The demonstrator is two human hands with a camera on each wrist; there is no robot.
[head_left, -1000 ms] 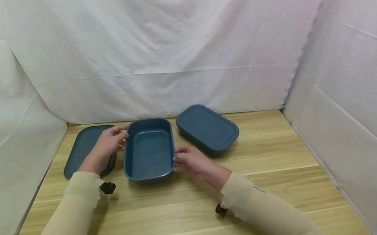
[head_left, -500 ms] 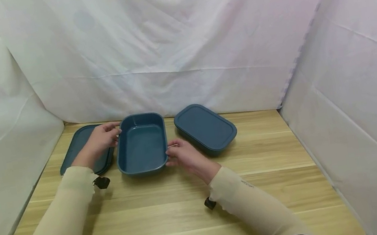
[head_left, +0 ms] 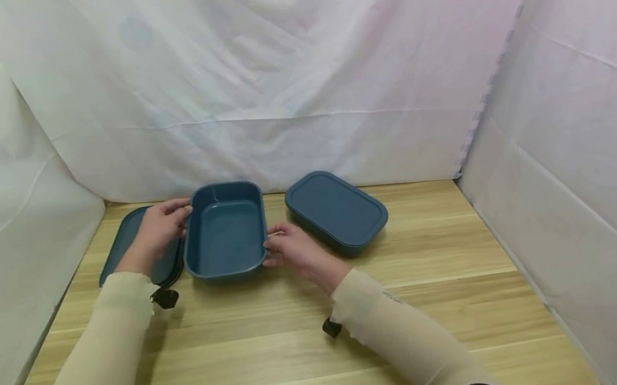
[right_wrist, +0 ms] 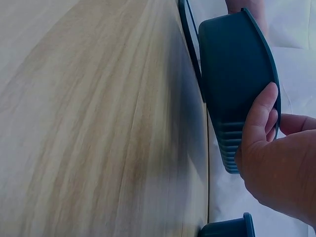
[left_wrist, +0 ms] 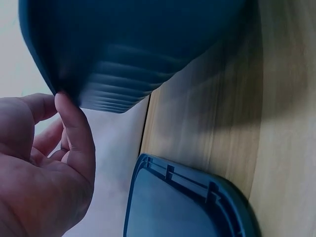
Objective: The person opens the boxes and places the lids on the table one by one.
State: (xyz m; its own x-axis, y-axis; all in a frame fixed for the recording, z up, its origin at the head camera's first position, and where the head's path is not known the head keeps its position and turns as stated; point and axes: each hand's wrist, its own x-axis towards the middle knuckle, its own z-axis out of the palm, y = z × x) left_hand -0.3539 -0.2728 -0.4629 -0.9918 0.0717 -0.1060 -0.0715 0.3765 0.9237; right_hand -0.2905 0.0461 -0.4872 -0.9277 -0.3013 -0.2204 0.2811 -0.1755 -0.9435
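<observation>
An uncovered dark blue rectangular food container is held by both hands just above the table; nothing shows inside it. My left hand pinches its rim at the left side, thumb and fingers on the edge, as the left wrist view shows. At the right side my right hand pinches the rim too, with fingers against the outer wall. Beneath and beside my left hand lies a flat dark blue lid, partly hidden by the hand and sleeve. Its ribbed edge appears in the left wrist view.
A second dark blue container with its lid on stands at an angle to the right of the hands. White cloth walls enclose the back and sides of the wooden table.
Both hands have moved the uncovered container leftward and slightly back, nearer the flat lid. The head view has shifted slightly. The lidded container stays in place.
</observation>
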